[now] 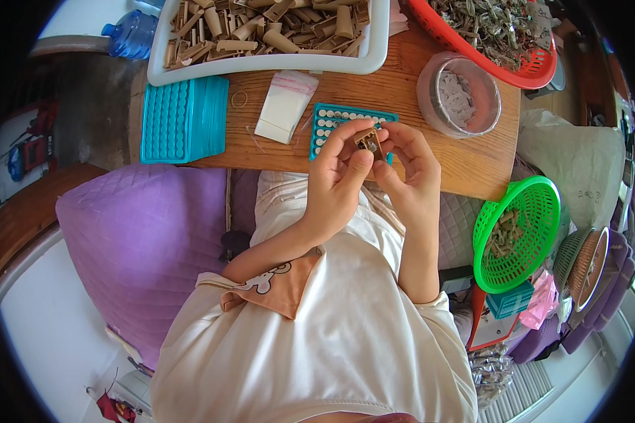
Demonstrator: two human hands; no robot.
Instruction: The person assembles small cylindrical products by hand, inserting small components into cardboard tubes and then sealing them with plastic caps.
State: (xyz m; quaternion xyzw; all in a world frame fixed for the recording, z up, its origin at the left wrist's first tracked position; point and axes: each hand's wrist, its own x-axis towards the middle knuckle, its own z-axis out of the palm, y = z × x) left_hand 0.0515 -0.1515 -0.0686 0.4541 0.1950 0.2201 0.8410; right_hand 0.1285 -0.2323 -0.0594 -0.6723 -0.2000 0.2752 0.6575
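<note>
My left hand (337, 185) pinches a small brown plastic part (369, 142) between thumb and fingers, above the near edge of the table. Inside its open face something metallic shows, too small to make out. My right hand (415, 166) closes on the same part from the other side, its fingertips against it. Just beyond and partly behind my hands lies a teal tray (354, 109) with rows of round white pieces in its holes.
A white bin (268, 67) of brown plastic parts stands at the back, beside stacked teal trays (185, 121) and clear bags (286, 106). To the right are a clear tub (497, 106) of white pieces, a red basket (430, 25) of metal bits and a green basket (552, 233).
</note>
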